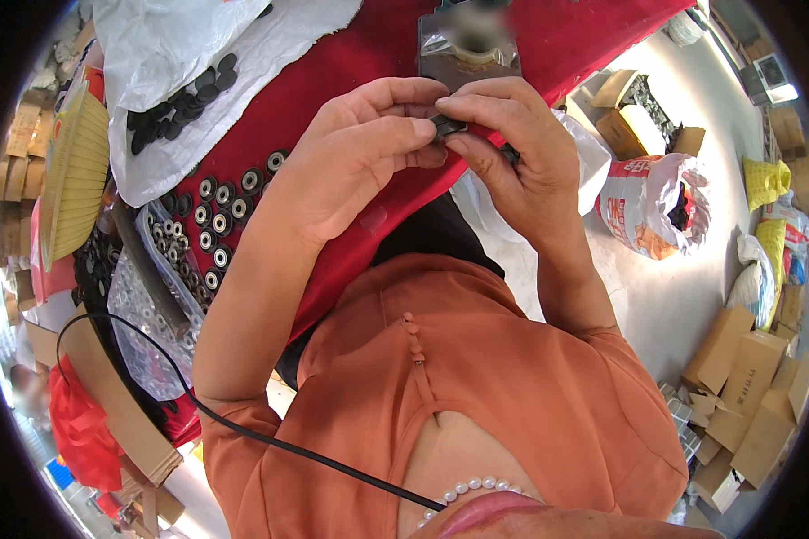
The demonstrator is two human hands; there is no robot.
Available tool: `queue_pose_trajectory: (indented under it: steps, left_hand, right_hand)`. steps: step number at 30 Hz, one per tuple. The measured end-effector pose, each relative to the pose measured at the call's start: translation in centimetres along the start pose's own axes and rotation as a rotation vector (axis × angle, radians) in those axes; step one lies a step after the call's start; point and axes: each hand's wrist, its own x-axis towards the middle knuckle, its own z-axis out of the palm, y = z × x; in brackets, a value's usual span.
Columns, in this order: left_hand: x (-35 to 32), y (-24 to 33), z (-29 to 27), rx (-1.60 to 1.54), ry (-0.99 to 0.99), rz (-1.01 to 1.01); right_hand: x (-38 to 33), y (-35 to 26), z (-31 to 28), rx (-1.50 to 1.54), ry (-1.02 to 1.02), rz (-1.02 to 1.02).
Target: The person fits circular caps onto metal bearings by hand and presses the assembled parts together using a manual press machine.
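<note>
My left hand (355, 153) and my right hand (523, 148) meet over the red cloth. A small dark part (447, 128) is pinched between the fingertips of both; its exact shape is mostly covered. Another bit of black shows by the curled fingers of my right hand, too hidden to name. Left of my left forearm, several small black wheels with metal bearing centres (221, 218) lie on the red cloth (333, 54). Beyond them, several flat black discs (189, 106) rest on a white sheet (270, 67).
A machine with a clear guard (469, 58) stands at the table's far side. A plastic bag of metal rings (148, 314) lies at left, near a yellow ribbed basket (74, 171). On the right floor are a printed sack (634, 202), a box of dark parts (634, 126) and cardboard boxes (746, 377).
</note>
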Motion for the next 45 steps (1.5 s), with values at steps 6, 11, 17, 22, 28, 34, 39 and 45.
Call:
queue_pose_trajectory:
  steps: [6,11,17,22,28,34,39,45]
  left_hand:
    - [-3.0,-1.1,1.3,0.175,0.103,0.13]
    - [-5.4,-3.7,2.1,0.332,0.285,0.356]
    - [-5.7,-4.9,2.0,0.663,0.375,0.657]
    - [-5.6,-5.6,1.9,0.728,0.352,0.755]
    - [-5.2,-7.5,1.7,1.02,0.349,0.584]
    - [-9.9,-4.8,-1.1,1.18,0.543,0.512]
    - [-13.2,-5.1,-1.4,1.195,0.751,0.483]
    - [-13.4,-5.8,-1.0,1.303,0.729,0.659]
  right_hand:
    - [-1.0,-1.1,-0.3,0.163,-0.044,0.11]
    - [-1.6,-1.9,0.3,0.331,-0.07,0.195]
    - [-2.7,-2.7,1.4,0.417,-0.108,0.238]
    - [-3.6,-3.3,1.6,0.522,-0.049,0.263]
    - [-7.6,-0.7,-1.3,0.19,-0.127,0.466]
    - [-13.3,6.5,-7.8,-0.659,-0.138,0.53]
    - [-8.0,1.8,-1.2,-0.249,-0.056,0.351]
    - [-0.2,1.5,9.1,-0.173,-0.227,-0.016]
